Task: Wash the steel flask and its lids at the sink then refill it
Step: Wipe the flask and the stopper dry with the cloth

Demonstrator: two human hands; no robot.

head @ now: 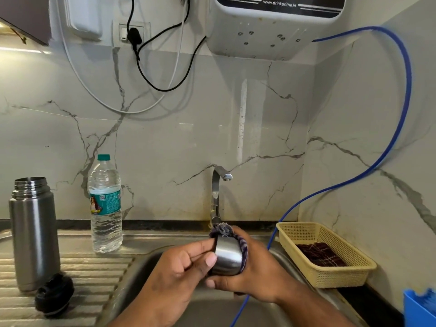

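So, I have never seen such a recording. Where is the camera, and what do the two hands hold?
There is no machine here. A person wears one camera on the head, so the picture looks down at their own hands over the sink. The left hand grips a steel cup lid; the right hand holds a purple cloth against it. On the drainboard at the left stand the open steel flask and a plastic water bottle; a black inner lid lies beside the flask. A yellow basket sits at the right.
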